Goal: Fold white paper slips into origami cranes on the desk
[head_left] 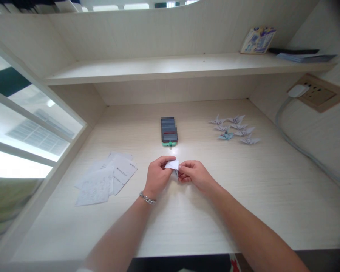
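Note:
A small piece of folded white paper (172, 164) is held between my two hands, a little above the middle of the desk. My left hand (158, 173) grips its left side between thumb and fingers, and a chain bracelet (147, 198) circles that wrist. The fingers of my right hand (195, 173) pinch the paper's right edge. Part of the paper is hidden behind my fingers. At the back right sit several folded paper cranes (245, 132), mostly white, one of them light blue (226, 135).
Loose sheets of paper with writing (96, 181) overlap on the left. A phone (169, 130) with a green edge lies beyond my hands. On the right wall a plug and grey cable (297, 147) run from a socket (323, 92). A shelf (147, 70) spans the back.

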Tool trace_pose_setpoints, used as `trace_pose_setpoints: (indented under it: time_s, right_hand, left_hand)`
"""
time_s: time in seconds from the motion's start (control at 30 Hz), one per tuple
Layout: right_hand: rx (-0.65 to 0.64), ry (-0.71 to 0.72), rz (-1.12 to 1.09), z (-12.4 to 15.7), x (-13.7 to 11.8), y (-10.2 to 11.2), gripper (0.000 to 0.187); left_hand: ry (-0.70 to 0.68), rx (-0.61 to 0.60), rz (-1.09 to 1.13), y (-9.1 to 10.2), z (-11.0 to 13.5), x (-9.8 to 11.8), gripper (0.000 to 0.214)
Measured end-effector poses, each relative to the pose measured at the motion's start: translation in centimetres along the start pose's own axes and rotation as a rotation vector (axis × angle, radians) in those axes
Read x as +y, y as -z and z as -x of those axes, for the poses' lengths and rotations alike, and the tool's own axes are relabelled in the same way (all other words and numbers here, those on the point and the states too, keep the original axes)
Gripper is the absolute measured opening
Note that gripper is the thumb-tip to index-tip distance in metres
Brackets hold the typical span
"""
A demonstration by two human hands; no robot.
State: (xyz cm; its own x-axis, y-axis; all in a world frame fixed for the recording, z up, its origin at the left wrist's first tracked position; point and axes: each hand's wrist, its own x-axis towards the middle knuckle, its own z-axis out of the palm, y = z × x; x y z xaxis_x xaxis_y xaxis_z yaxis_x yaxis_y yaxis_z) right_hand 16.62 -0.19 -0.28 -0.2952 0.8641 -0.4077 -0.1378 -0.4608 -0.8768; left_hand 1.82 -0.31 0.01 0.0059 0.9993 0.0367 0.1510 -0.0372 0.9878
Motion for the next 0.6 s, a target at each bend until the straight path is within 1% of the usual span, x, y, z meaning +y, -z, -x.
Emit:
trace_pose_setpoints:
  time_s: [0.13, 0.4, 0.5, 0.6]
  right_hand:
    - [-0.022, 0.016, 0.001, 0.0, 0.0, 0.0, 0.028]
    - [-0.010, 0.081, 0.060, -0.1, 0.3, -0.1, 0.029]
    - [-0.010, 0.096, 0.080, -0.1, 0.4, -0.1, 0.028]
    - [-0.008, 0.077, 0.091, -0.1, 0.5, -0.1, 0.028]
  left_hand:
    - [0.027, 0.030, 0.020, -0.1, 0.0, -0.2, 0.025]
    - [0.052, 0.057, 0.088, -0.2, -0.2, -1.0, 0.025]
    - [0.063, 0.072, 0.098, -0.3, -0.2, -1.0, 0.025]
    - [0.073, 0.094, 0.092, -0.3, -0.1, -0.7, 0.025]
